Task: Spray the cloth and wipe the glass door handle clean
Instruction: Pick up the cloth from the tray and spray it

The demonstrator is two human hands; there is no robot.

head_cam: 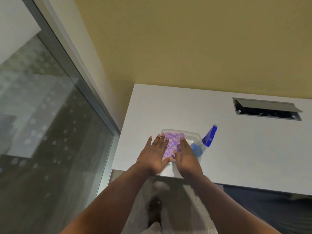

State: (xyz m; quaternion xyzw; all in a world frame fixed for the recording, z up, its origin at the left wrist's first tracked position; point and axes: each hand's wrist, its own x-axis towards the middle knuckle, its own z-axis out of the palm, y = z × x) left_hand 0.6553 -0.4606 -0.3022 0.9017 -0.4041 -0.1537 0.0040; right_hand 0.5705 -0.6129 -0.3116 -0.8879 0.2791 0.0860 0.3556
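Observation:
A purple patterned cloth [171,143] lies folded in a clear plastic tray [194,134] near the front edge of a white table [244,149]. A spray bottle with a blue trigger head [209,136] lies on its side, its body partly in the tray at the right. My left hand [156,153] hovers flat, fingers spread, over the cloth's left edge. My right hand [185,153] is flat over the cloth's right side and hides part of the bottle. Neither hand grips anything. The glass door [50,124] fills the left; its handle is not in view.
A metal door frame [94,92] runs diagonally between the glass and the yellow wall [185,39]. A rectangular cable hatch [266,108] with its flap raised sits in the table at the back right. Grey floor and my foot show below.

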